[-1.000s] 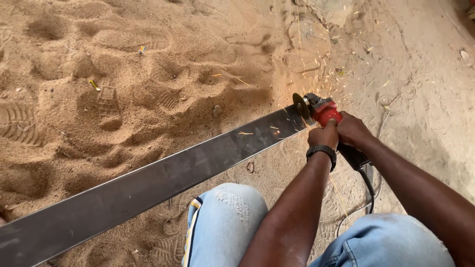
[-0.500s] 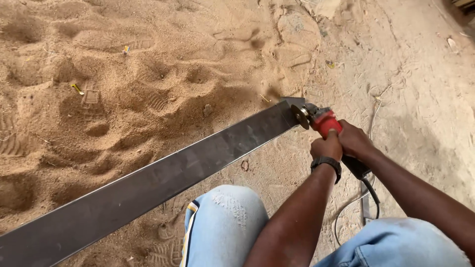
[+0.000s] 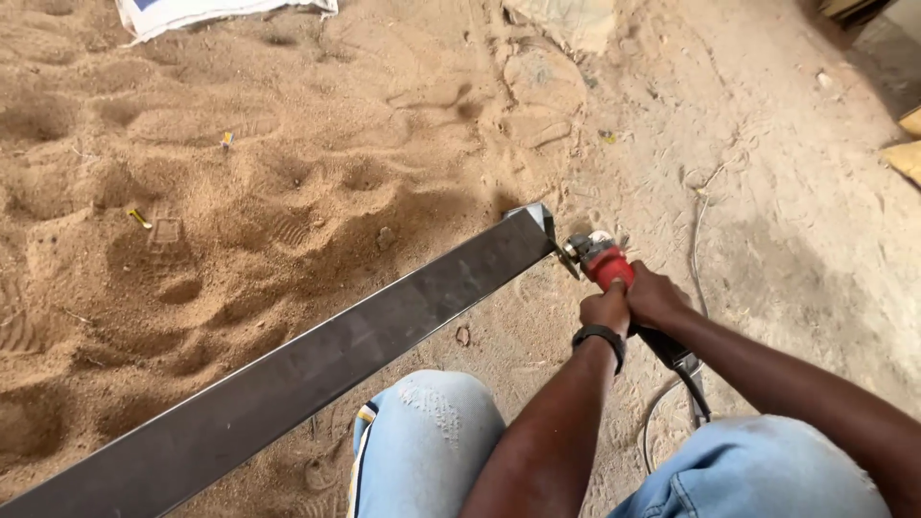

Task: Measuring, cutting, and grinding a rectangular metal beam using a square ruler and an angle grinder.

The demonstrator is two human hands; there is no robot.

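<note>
A long dark steel beam [image 3: 317,360] lies slantwise over the sand, its far end at mid-frame. Both hands grip a red angle grinder [image 3: 602,259] just right of that end, the disc close to the beam's cut edge. My left hand [image 3: 606,309], with a black wristband, wraps the grinder body from the near side. My right hand [image 3: 657,295] holds it from the right. The grinder's black cable [image 3: 693,379] trails down toward my jeans-clad knees [image 3: 432,432].
Loose sand with footprints [image 3: 192,211] covers the left and middle. A white sack [image 3: 206,11] lies at the top left. A pale stone [image 3: 566,19] sits at the top centre. Packed grey ground [image 3: 815,221] and wooden pieces [image 3: 907,144] are on the right.
The view has shifted and tilted; the grinder and both hands now sit lower in the frame, still at the beam's far end. The white sack has come into view.
</note>
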